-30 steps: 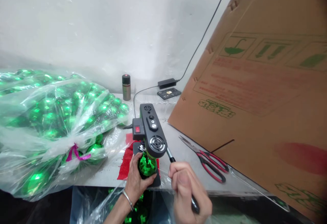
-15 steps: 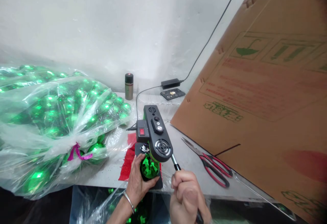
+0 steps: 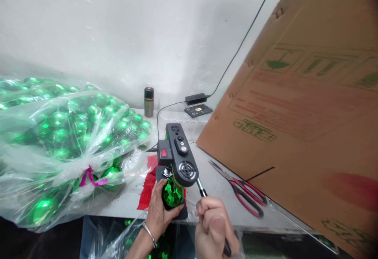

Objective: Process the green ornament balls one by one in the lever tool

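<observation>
Green faceted ball (image 3: 173, 195) sits at the lower centre of the frame, clasped in the grip of the left hand (image 3: 159, 207), while the right hand (image 3: 215, 225) has its grip wrapped around the lever (image 3: 202, 191) of a black machine (image 3: 183, 158). Beyond, scissors (image 3: 246, 194) lie on the surface (image 3: 118, 205) at lower right, beside a carton (image 3: 295, 113). Farther back, near centre, stands a capped bottle (image 3: 149, 107).
</observation>
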Demonstrator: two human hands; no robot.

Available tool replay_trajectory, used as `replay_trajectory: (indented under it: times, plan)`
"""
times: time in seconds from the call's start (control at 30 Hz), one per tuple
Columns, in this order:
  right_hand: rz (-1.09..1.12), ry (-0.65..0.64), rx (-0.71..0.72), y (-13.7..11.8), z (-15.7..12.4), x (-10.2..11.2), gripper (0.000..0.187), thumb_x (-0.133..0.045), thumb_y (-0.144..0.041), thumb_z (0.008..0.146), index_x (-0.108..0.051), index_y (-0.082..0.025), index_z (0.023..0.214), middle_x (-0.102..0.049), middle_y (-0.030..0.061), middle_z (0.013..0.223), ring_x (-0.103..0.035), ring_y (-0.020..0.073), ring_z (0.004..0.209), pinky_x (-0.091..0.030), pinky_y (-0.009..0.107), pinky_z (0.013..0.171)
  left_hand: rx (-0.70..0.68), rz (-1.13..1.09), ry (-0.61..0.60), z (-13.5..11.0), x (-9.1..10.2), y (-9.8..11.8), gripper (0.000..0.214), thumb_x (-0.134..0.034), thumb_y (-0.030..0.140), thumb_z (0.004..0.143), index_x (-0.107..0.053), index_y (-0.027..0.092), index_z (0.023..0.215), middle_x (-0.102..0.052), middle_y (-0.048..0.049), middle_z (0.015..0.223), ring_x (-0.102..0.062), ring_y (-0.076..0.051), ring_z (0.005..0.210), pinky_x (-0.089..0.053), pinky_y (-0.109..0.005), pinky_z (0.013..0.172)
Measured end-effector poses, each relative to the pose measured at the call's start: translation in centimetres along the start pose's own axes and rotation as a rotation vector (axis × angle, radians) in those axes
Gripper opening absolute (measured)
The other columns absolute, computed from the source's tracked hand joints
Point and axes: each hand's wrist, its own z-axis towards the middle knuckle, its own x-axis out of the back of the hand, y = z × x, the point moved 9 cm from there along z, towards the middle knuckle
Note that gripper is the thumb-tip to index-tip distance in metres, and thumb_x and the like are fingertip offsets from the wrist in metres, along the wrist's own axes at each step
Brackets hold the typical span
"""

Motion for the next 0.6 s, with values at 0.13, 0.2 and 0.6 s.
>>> replay_trajectory:
  times: [0.13, 0.2, 0.6]
  plan:
    - [0.017, 0.025, -0.006, 0.18, -0.13, 0.09, 0.050, -0.048, -0.026, 0.120, -0.050, -0.024, 0.070, -0.052, -0.0041, 0.067, -0.051, 0.0118, 0.060, -0.038, 0.026, 0.054, 0.036, -0.010, 0.008, 0.14, 0.03, -0.21, 0.082, -0.097, 0.030, 0.073, -0.064, 0.023, 0.147, -0.077, -0.0175, 0.148, -0.073, -0.047, 0.144, -0.057, -0.076, 0.124]
    - [0.019, 0.029, -0.009, 0.07, -0.02, -0.04, 0.052, -0.050, -0.029, 0.120, -0.049, -0.024, 0.069, -0.050, -0.0046, 0.066, -0.051, 0.0117, 0.058, -0.039, 0.026, 0.053, 0.058, -0.018, 0.009, 0.24, 0.08, -0.32, 0.082, -0.098, 0.032, 0.072, -0.065, 0.022, 0.146, -0.078, -0.0176, 0.148, -0.073, -0.047, 0.144, -0.058, -0.075, 0.123]
    - [0.051, 0.050, -0.029, 0.75, -0.44, -0.05, 0.051, -0.049, -0.029, 0.120, -0.050, -0.023, 0.069, -0.055, -0.0036, 0.068, -0.053, 0.0110, 0.058, -0.042, 0.024, 0.052, 0.095, -0.053, 0.009, 0.75, 0.24, -0.40, 0.080, -0.097, 0.033, 0.071, -0.067, 0.022, 0.145, -0.078, -0.0173, 0.145, -0.072, -0.048, 0.144, -0.057, -0.073, 0.124]
